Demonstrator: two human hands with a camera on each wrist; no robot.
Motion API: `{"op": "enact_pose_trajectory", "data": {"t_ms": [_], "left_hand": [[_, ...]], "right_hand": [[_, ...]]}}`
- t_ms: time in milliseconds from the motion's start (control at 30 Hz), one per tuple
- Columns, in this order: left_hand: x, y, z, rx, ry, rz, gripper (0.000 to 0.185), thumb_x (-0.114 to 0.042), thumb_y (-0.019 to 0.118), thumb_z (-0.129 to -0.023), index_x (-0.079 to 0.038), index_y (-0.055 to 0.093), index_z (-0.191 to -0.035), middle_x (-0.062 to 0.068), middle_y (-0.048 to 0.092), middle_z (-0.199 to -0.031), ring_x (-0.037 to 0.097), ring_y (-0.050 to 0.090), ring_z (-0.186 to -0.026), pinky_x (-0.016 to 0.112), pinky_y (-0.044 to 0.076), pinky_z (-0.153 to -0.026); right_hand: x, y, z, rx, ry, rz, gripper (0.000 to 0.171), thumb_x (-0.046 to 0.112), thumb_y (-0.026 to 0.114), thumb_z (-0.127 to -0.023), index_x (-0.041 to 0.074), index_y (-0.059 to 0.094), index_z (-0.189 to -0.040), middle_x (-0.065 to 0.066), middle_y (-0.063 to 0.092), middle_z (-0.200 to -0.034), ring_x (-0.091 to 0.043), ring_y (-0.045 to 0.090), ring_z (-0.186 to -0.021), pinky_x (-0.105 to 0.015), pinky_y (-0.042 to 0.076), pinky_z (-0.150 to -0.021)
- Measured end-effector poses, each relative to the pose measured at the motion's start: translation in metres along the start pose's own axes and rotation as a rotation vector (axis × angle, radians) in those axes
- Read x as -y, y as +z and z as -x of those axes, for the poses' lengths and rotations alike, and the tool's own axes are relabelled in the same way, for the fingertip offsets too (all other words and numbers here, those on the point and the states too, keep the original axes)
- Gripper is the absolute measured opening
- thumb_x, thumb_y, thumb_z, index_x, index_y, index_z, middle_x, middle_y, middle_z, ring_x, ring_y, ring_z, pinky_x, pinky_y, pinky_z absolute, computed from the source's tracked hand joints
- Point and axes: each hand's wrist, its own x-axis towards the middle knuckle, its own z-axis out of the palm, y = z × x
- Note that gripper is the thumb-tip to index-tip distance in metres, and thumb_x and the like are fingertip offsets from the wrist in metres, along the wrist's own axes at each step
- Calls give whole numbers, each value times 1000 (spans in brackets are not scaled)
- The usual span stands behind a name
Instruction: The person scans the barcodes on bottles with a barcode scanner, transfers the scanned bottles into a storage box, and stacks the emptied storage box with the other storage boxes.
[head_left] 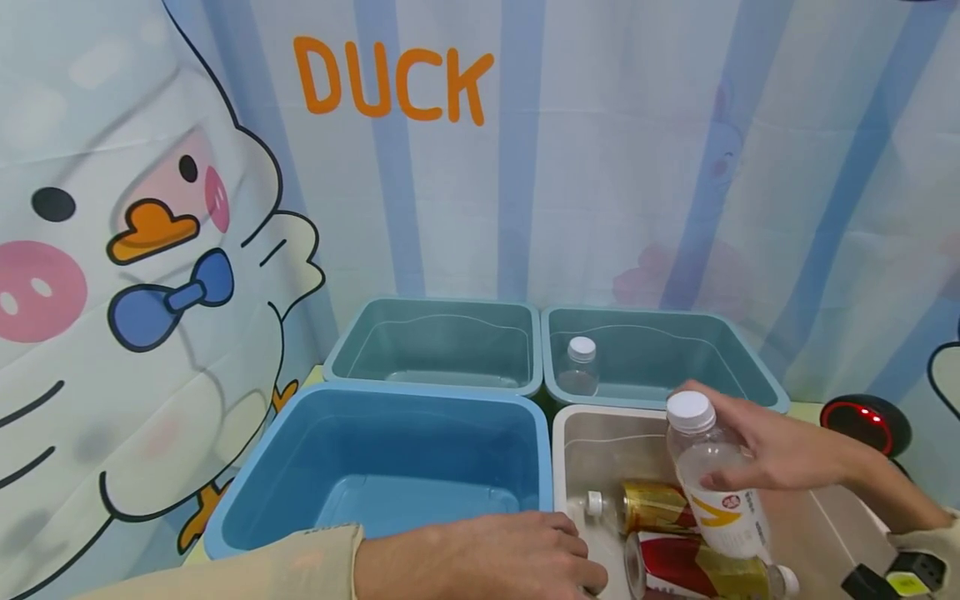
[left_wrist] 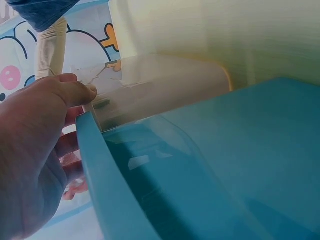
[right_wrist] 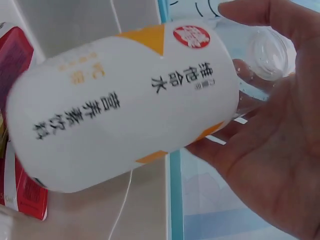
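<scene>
A: Starting on my left: what is the left hand [head_left: 487,554] doing?

B: It lies palm down on the near rims where the blue bin [head_left: 420,396] meets the white bin [head_left: 570,429]. From my left wrist view the fingers are curled over the rim, fingertips down inside the white one. It grips the edge and holds nothing else.

A: And the bottle?

B: The bottle [head_left: 716,483] is in my right hand [head_left: 772,450], well right of the left fingers and raised over the white bin. The right fingers are wrapped round its upper body, thumb on the near side, clamped on it. Its long axis is tilted, white cap up and leaning toward the left, base down toward me. The right hand is clearly the nearer one.

A: Anything below the fingers?

B: A gold-labelled bottle [head_left: 652,506] and a red-labelled one [head_left: 697,575] lie on their sides in the white bin. Beyond the fingers, a clear bottle [head_left: 579,367] stands in the back right teal bin [head_left: 675,321].

A: Any writing?

B: The bottle's label is white with orange, Chinese characters and a red round mark. The backdrop [head_left: 480,167] says "DUCK" in orange.
</scene>
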Motion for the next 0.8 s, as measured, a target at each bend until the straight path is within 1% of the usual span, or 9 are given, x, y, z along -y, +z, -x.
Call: {"op": "enact_pose_trajectory", "data": {"t_ms": [167, 233, 333, 467, 600, 733, 800], "left_hand": [[0, 0, -1, 0, 8, -23, 50, -51, 66, -97, -30, 64, -142, -19, 64, -133, -5, 58, -117, 16, 36, -107], [0, 0, -2, 1, 12, -39, 49, -51, 65, -98, -30, 64, -142, -19, 64, -133, -6, 58, -117, 16, 35, -107], [0, 0, -2, -1, 15, -54, 48, -51, 64, -99, -30, 64, -141, -19, 64, -133, -6, 58, -116, 15, 35, -108], [-1, 0, -2, -6, 19, -63, 46, -51, 62, -100, -30, 65, -140, -19, 64, -132, -6, 58, -115, 15, 34, -107], [-1, 0, -2, -9, 19, -59, 46, -51, 62, -100, -30, 65, -141, -19, 64, -132, -6, 58, -115, 15, 34, -107], [-1, 0, -2, -6, 12, -47, 47, -51, 63, -99, -30, 64, -141, -19, 64, -133, -6, 58, -116, 15, 35, -107], [-1, 0, -2, -4, 6, -40, 49, -52, 64, -98, -30, 64, -142, -19, 64, -133, -5, 58, -117, 16, 35, -107]], "right_hand": [[0, -4, 1, -76, -77, -52, 62, 2, 71, -93, 8, 36, -144, -15, 55, -129, -27, 60, -111, -41, 56, -83], [0, -6, 1, -103, -111, -55, 60, -1, 70, -92, 9, 39, -142, -13, 56, -128, -26, 60, -112, -41, 57, -84], [1, -8, 0, -152, -132, -38, 60, -2, 71, -91, 12, 40, -141, -12, 57, -129, -23, 60, -114, -40, 57, -86], [5, -10, 1, -220, -118, 14, 60, 0, 72, -92, 15, 41, -141, -10, 59, -128, -19, 60, -115, -37, 56, -88], [7, -13, 4, -272, -110, 48, 62, -1, 72, -92, 15, 41, -143, -5, 60, -128, -18, 62, -113, -35, 56, -87], [8, -16, 5, -320, -109, 55, 64, -3, 73, -92, 13, 40, -145, -3, 60, -127, -19, 63, -111, -37, 57, -83], [9, -17, 6, -346, -94, 55, 65, -3, 73, -92, 13, 40, -146, -2, 60, -127, -19, 64, -110, -37, 57, -82]]}}
